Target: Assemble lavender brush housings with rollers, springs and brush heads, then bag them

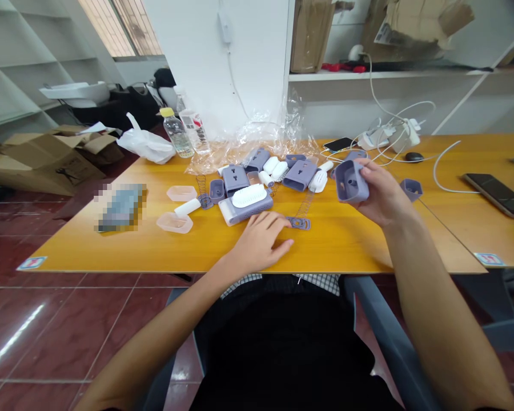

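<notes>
Wooden desk [338, 248]; right hand [383, 191] holds purple casing [350, 181]; left hand [259, 242] rests.

Plastic housings [235, 178] and springs [304, 204] lie on the table [81, 245], bottles [176, 134] behind.

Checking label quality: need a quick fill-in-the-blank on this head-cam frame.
The hand gripping the lavender plastic housing is the person's ____ one.
The plastic bottle beside the white plastic bag has a ____ cap.
The computer mouse on the wooden table is ____.

Missing words: right, yellow, black.
</notes>
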The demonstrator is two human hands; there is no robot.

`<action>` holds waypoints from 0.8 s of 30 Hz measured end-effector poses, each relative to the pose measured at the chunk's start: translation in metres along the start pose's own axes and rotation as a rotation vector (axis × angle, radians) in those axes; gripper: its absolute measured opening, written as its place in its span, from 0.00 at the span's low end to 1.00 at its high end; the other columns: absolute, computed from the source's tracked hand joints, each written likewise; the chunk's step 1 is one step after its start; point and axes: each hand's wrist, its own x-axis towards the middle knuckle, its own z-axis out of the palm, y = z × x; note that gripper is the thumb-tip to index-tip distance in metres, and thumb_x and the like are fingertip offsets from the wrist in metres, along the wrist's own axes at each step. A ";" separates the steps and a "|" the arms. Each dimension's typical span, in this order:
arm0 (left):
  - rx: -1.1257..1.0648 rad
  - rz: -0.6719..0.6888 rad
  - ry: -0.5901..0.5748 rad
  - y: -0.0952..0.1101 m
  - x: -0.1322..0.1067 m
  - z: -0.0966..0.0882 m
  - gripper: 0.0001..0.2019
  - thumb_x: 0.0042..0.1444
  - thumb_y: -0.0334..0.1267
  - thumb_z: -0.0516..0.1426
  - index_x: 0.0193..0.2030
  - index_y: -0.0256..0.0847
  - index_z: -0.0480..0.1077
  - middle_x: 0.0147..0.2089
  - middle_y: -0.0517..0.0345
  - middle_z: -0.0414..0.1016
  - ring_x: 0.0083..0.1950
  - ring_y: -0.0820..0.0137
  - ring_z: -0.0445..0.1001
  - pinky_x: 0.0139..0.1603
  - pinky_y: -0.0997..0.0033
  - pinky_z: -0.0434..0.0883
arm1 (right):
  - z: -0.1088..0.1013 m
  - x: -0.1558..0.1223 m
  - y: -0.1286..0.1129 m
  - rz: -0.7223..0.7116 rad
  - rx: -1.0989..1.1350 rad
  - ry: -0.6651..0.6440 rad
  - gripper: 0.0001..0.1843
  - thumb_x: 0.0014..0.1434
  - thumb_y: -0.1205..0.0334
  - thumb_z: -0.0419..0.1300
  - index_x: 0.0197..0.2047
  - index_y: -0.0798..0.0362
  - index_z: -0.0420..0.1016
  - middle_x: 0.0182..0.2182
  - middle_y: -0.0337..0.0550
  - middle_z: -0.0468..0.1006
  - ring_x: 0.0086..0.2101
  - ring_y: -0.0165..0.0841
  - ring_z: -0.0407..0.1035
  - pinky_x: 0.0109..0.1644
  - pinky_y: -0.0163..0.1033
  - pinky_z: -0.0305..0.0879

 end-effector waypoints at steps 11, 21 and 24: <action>-0.336 -0.120 0.118 0.012 0.062 0.000 0.16 0.71 0.44 0.60 0.60 0.39 0.73 0.63 0.41 0.80 0.65 0.52 0.79 0.69 0.47 0.73 | 0.021 0.002 0.008 -0.017 0.135 -0.124 0.24 0.58 0.42 0.73 0.55 0.40 0.83 0.46 0.42 0.86 0.41 0.41 0.81 0.39 0.44 0.78; -0.634 -0.136 -0.002 0.025 0.075 -0.002 0.15 0.72 0.40 0.57 0.58 0.35 0.78 0.36 0.52 0.85 0.36 0.68 0.84 0.42 0.67 0.79 | 0.011 0.011 0.014 -0.017 0.174 -0.060 0.19 0.57 0.40 0.73 0.41 0.43 0.78 0.35 0.39 0.80 0.33 0.37 0.75 0.31 0.41 0.71; -0.675 -0.145 -0.128 0.019 0.068 -0.005 0.22 0.72 0.40 0.58 0.68 0.34 0.73 0.33 0.53 0.85 0.35 0.67 0.84 0.42 0.66 0.80 | 0.015 0.010 0.015 -0.003 0.206 -0.086 0.17 0.56 0.43 0.74 0.39 0.44 0.79 0.30 0.37 0.78 0.28 0.34 0.71 0.28 0.38 0.66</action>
